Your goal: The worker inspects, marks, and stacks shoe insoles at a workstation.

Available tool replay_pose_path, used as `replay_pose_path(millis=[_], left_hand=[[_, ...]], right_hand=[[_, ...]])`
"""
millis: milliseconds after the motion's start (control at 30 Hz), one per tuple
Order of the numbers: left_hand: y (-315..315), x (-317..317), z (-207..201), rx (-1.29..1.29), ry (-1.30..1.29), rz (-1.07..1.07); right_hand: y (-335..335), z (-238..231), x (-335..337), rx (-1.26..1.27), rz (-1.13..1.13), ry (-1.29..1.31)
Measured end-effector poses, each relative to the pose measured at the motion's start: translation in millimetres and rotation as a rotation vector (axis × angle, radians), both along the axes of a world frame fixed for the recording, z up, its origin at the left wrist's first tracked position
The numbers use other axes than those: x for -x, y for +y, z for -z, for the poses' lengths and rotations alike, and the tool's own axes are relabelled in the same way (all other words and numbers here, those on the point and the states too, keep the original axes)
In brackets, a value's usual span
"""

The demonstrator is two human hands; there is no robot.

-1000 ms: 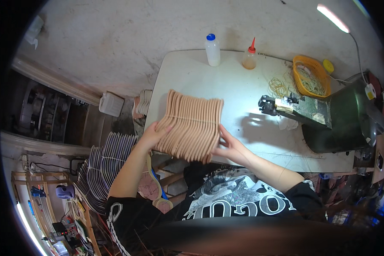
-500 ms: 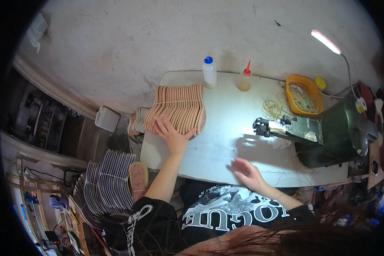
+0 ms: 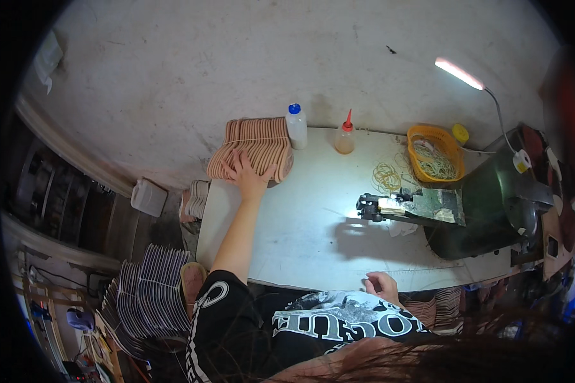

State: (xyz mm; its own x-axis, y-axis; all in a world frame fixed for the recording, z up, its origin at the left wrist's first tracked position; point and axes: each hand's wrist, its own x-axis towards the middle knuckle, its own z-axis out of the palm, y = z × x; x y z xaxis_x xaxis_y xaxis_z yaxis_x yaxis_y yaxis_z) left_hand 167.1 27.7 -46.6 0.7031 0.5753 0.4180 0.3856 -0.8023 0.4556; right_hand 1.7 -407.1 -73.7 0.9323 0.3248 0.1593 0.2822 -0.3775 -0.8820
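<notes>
A bundle of pinkish-tan shoe insoles (image 3: pixel 252 137), standing on edge in a tight row with a thin band round it, sits at the table's far left corner. My left hand (image 3: pixel 249 175) rests against its near side, fingers spread and thumb out to the right. Close to the table's front edge, my right hand (image 3: pixel 381 286) is held near my body with its fingers curled in, and I see nothing in it. Just right of the bundle stands a white squeeze bottle with a blue cap (image 3: pixel 296 131).
A small bottle with a red nozzle (image 3: pixel 345 137), loose rubber bands (image 3: pixel 386 177) and a yellow basket (image 3: pixel 457 172) of bands lie along the back. A dark green machine (image 3: pixel 479 214) juts in from the right under a lit lamp (image 3: pixel 460 73). More banded insoles (image 3: pixel 150 287) stack at lower left.
My left hand has pushed the insole bundle away from me, into the far left corner beside the white bottle. My right hand has drawn back toward my body and its fingers have curled.
</notes>
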Motion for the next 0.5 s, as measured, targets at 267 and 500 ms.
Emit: replay_pose_path(millis=[267, 500], left_hand=[[-54, -38, -41, -0.055, -0.193, 0.304], [-34, -136, -45, 0.455, -0.144, 0.415]], right_hand=[[-7, 9, -3, 0.039, -0.033, -0.039], [-5, 1, -4, 0.001, -0.047, -0.021]])
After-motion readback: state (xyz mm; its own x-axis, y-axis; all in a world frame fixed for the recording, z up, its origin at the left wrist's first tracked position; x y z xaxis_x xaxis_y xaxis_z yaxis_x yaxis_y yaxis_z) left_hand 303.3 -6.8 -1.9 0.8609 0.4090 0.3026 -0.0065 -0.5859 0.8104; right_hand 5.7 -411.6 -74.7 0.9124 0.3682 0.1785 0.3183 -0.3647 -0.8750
